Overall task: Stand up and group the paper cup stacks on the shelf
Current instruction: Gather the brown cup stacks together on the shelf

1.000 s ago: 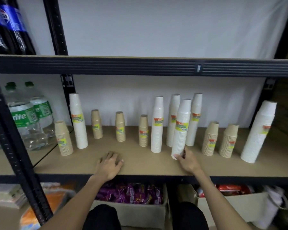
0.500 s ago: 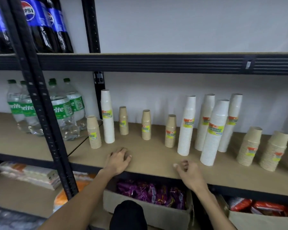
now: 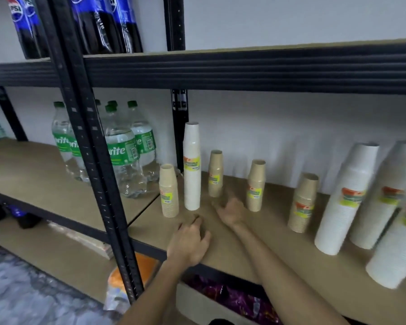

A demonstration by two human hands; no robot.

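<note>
Also, labelled cup stacks (image 3: 192,170), Sprite bottles (image 3: 122,156), Pepsi (image 3: 103,24)

Dim, even indoor light, soft shadows under the shelf boards, motion blur and wide-angle bending toward the edges.

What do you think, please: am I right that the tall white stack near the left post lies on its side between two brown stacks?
Not quite: the head view shows the tall white stack standing upright, between two brown stacks.
</note>
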